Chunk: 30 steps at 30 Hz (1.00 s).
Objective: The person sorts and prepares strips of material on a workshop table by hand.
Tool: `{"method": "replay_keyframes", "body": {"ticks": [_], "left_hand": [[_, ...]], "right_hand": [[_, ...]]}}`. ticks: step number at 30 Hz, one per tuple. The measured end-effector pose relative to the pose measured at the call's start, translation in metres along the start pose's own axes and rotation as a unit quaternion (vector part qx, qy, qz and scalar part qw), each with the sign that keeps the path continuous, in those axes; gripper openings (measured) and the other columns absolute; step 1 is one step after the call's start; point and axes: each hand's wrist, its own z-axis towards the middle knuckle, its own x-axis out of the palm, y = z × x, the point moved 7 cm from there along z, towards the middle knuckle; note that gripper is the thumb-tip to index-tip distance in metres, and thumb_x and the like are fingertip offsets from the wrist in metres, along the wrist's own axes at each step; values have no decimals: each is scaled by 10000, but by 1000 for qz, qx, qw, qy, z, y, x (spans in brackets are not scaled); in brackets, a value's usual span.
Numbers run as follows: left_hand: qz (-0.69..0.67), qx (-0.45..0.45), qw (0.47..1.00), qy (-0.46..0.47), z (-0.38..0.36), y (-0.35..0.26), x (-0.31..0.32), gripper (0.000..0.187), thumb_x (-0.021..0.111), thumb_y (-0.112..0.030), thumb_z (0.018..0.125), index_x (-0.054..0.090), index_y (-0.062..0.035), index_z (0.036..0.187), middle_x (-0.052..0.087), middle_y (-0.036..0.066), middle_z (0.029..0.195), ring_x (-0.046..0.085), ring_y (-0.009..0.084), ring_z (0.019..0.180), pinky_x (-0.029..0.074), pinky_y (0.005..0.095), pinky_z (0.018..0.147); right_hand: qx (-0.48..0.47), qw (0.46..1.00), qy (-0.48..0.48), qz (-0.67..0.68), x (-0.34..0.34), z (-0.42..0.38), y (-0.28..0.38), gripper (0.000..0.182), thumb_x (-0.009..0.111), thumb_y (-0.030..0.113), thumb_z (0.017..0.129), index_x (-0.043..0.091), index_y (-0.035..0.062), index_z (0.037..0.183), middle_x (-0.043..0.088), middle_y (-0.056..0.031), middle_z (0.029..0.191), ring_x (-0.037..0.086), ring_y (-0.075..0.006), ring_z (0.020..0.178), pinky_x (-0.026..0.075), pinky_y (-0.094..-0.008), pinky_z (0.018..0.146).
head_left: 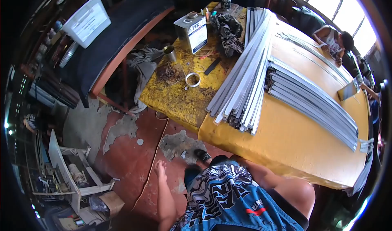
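Note:
My left hand [160, 168] hangs low over the red, peeling floor, fingers curled in, with nothing visible in it. It is apart from the yellow workbench [179, 108]. My right arm [286, 186] bends at the elbow beside the bench's front edge; its hand is hidden by my body and shirt. On the bench ahead lies a fanned pile of long grey flat strips [245, 75]. A second row of grey strips [314, 100] spreads to its right. Left of the pile stand a rectangular metal can [192, 33] and an open tin [170, 53], near a roll of tape [192, 80].
Another person [332, 41] leans over the far right side of the bench. A cord [153, 161] runs across the floor by my left hand. To the left are a wooden frame [83, 169], a dark-covered table [118, 35] and a white plastic bin [87, 20].

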Motion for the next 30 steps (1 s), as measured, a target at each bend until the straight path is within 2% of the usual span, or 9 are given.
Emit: {"method": "replay_keyframes", "body": {"ticks": [6, 14, 17, 19, 20, 21, 24, 27, 30], "left_hand": [[320, -73, 945, 2, 12, 90, -21, 424, 559, -202, 816, 554, 86, 1128, 601, 190, 1144, 578, 299, 999, 465, 396, 846], [286, -33, 957, 20, -28, 35, 22, 421, 556, -269, 829, 582, 25, 1129, 631, 169, 959, 606, 277, 899, 490, 420, 775], [312, -192, 923, 120, 24, 95, 13, 407, 548, -310, 840, 615, -1, 1096, 632, 148, 818, 619, 285, 771, 494, 454, 663], [400, -162, 888, 157, 54, 105, 19, 385, 542, -345, 838, 643, -31, 1037, 630, 141, 839, 602, 290, 691, 481, 458, 593], [490, -222, 827, 165, -22, 35, 51, 333, 530, -319, 844, 650, -53, 1003, 639, 136, 859, 585, 292, 669, 473, 450, 582], [414, -263, 851, 189, -22, 41, 63, 314, 517, -313, 849, 652, -57, 971, 646, 122, 896, 571, 289, 636, 472, 451, 586], [416, -150, 863, 245, 80, 60, 92, 268, 555, -268, 850, 648, -61, 992, 638, 110, 969, 591, 241, 742, 479, 380, 687], [266, -40, 918, 293, 73, -1, 143, 214, 588, -169, 855, 633, -35, 1015, 627, 68, 950, 576, 136, 822, 454, 258, 737], [237, 36, 915, 326, 74, -54, 140, 229, 585, -139, 859, 621, -1, 1038, 627, 51, 958, 579, 126, 837, 458, 269, 742]], "right_hand": [[48, 999, 9, -24, 16, -7, -48, 260, 574, 274, 809, 678, 36, 814, 661, -131, 764, 617, -240, 716, 485, -399, 695], [31, 999, -22, -29, 34, -15, -58, 262, 581, 284, 793, 687, 45, 806, 671, -116, 763, 623, -243, 717, 491, -408, 700], [-20, 997, -68, -20, 36, -13, -40, 263, 583, 287, 787, 691, 48, 803, 675, -111, 763, 625, -244, 717, 493, -411, 702], [8, 995, -78, 67, 36, -16, -38, 264, 584, 290, 783, 693, 50, 802, 678, -107, 762, 627, -244, 717, 495, -413, 703], [61, 983, -55, 166, 37, -26, -38, 232, 630, 240, 722, 703, 57, 846, 687, -106, 818, 636, -214, 778, 501, -378, 717], [64, 980, -74, 175, 36, -31, -39, 232, 630, 240, 722, 703, 57, 846, 687, -106, 818, 636, -214, 778, 501, -378, 717], [135, 979, -135, 75, 44, -64, -39, 197, 647, 226, 760, 706, 71, 868, 691, -91, 916, 622, -143, 889, 501, -313, 728], [120, 959, -205, 155, 63, -81, -54, 284, 656, 289, 805, 690, 16, 879, 660, -136, 974, 634, -200, 809, 516, -353, 734], [196, 964, -127, 125, 64, -97, 2, 268, 578, 292, 848, 674, 66, 956, 688, -101, 840, 645, -178, 710, 523, -318, 599]]}}
